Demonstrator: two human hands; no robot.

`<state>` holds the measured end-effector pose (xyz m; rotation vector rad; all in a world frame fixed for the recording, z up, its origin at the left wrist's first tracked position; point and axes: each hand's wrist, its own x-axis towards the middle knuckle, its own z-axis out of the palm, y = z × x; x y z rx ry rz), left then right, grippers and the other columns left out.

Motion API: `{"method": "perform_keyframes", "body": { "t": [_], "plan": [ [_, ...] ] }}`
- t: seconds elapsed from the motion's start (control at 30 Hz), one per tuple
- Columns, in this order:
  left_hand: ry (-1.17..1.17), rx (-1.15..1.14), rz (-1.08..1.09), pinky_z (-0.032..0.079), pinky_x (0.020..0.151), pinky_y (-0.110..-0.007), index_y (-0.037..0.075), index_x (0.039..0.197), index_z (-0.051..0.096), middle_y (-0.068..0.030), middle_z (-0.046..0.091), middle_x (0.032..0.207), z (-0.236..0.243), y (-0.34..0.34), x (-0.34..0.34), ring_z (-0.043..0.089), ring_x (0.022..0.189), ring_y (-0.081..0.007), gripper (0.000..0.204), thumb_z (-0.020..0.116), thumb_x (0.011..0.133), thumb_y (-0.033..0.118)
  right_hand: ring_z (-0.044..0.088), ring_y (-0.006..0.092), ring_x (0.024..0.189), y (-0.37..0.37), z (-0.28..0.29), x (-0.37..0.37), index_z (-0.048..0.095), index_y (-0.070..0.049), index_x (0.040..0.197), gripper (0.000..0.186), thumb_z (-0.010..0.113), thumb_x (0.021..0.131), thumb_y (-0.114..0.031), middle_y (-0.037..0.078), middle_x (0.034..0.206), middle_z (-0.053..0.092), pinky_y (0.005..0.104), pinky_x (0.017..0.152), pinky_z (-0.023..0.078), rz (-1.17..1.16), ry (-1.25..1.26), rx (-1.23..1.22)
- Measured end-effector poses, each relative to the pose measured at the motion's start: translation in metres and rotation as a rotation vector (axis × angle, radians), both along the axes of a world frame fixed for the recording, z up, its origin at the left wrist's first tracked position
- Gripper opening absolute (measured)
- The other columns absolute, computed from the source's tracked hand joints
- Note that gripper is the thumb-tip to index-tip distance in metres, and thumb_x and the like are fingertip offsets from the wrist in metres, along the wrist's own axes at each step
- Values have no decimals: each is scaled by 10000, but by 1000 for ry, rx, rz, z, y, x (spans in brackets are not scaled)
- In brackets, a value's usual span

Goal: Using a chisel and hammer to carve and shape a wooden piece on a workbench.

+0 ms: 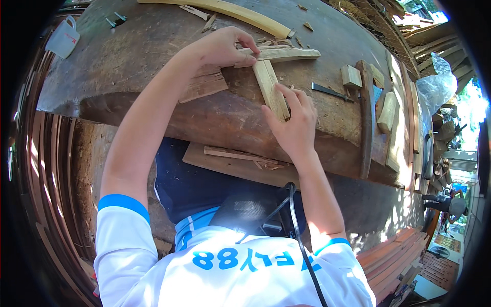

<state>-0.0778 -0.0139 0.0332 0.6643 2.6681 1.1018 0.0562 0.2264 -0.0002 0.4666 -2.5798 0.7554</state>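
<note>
Two pale wooden strips form a T on the dark worn bench. My left hand (227,48) pinches at the crosswise strip (296,53), where the end of the lengthwise strip (268,79) meets it. My right hand (294,120) grips the lengthwise strip near its lower end, fingers along its right side and thumb on the left. Under and beside my left wrist lies a rough, splintered board (207,87). A chisel with a dark blade (325,89) rests to the right of my right fingers, near a small wooden block (352,77).
The bench (128,56) holds a long curved batten (240,13), a white jug (62,38), offcuts and a row of boards (365,123) at right. Below its front edge is a plank with splinters (215,166). Timber stacks (388,256) stand at both sides; a motorbike is at far right.
</note>
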Motion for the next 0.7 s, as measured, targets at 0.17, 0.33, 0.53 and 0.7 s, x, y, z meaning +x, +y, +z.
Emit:
{"method": "perform_keyframes", "body": {
  "t": [0.17,0.33,0.53,0.7],
  "plan": [
    [-5,-39,42,505,883,-341,90,1066,789,-50,707,990,5,2,-6,647,957,-182,349,838,826,339,644,301,1013,13,-6,-20,750,-101,1162,393,837,798,-218,109,1065,668,439,898,486,113,-22,-57],
    [-26,-4,86,506,889,-348,87,1060,778,-77,703,983,1,3,-17,657,956,-192,371,847,805,347,658,302,955,23,-4,-44,779,-96,1113,344,842,786,-179,114,1032,673,418,865,514,172,-27,-107],
    [-75,-6,115,504,857,-339,85,1031,773,-67,694,955,4,2,-22,648,926,-186,389,887,768,348,659,298,943,19,-10,-48,783,-107,1099,329,842,781,-166,102,997,672,409,854,521,189,-15,-174],
    [-171,-121,105,511,852,-357,75,1013,768,-86,696,1006,15,7,-30,648,956,-207,424,909,740,368,662,293,926,13,-13,-46,781,-109,1060,300,848,773,-168,102,992,671,405,833,525,141,56,-142]
  ]
}}
